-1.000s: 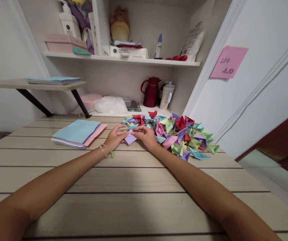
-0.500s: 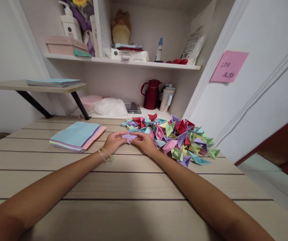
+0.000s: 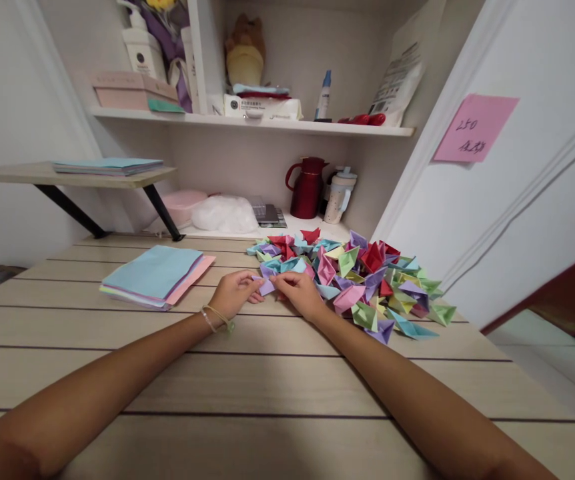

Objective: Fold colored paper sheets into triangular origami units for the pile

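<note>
A small folded piece of purple paper is held between my two hands, just above the wooden table. My left hand pinches its left side between thumb and fingers. On the other side, the fingertips of my right hand grip the paper's right edge. Right behind and to the right spreads a heap of folded paper boats in purple, pink, red, green, blue and yellow. To the left of my hands lies a stack of coloured paper sheets, light blue on top.
A raised wooden shelf on black brackets bears more paper. At the back stand a red jug, a cup with a handle and a white plastic bag. A pink note sticks to the right wall.
The purple paper has turned from lying broad and level between both hands to a tilted position. My fingers have shifted their grip on it. The view has moved slightly.
</note>
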`<move>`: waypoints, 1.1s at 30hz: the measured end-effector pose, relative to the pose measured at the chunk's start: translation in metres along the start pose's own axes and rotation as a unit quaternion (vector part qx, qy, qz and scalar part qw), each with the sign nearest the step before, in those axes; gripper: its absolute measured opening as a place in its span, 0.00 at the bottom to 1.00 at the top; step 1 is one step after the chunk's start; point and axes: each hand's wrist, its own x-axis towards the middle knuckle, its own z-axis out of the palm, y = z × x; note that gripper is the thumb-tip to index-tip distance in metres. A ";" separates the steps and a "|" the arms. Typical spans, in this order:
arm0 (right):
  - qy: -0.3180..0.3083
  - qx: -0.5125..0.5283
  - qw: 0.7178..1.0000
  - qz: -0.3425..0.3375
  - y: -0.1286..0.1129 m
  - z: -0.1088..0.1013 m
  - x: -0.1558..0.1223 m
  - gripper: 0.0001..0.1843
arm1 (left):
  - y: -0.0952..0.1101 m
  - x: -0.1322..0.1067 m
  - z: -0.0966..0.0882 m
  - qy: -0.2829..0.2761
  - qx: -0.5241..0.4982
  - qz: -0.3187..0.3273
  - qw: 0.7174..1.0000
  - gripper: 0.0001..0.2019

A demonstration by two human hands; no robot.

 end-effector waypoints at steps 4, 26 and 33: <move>-0.023 0.059 0.996 0.061 0.000 0.002 -0.002 0.12 | -0.003 0.001 -0.001 0.006 -0.024 -0.011 1.000 0.14; -0.026 -0.096 0.995 -0.018 -0.005 0.007 -0.006 0.07 | 0.002 0.000 0.000 -0.006 0.037 -0.008 0.999 0.17; -0.010 -0.068 0.996 -0.049 -0.005 0.008 -0.008 0.12 | 0.006 -0.003 0.003 -0.058 -0.018 0.007 0.998 0.18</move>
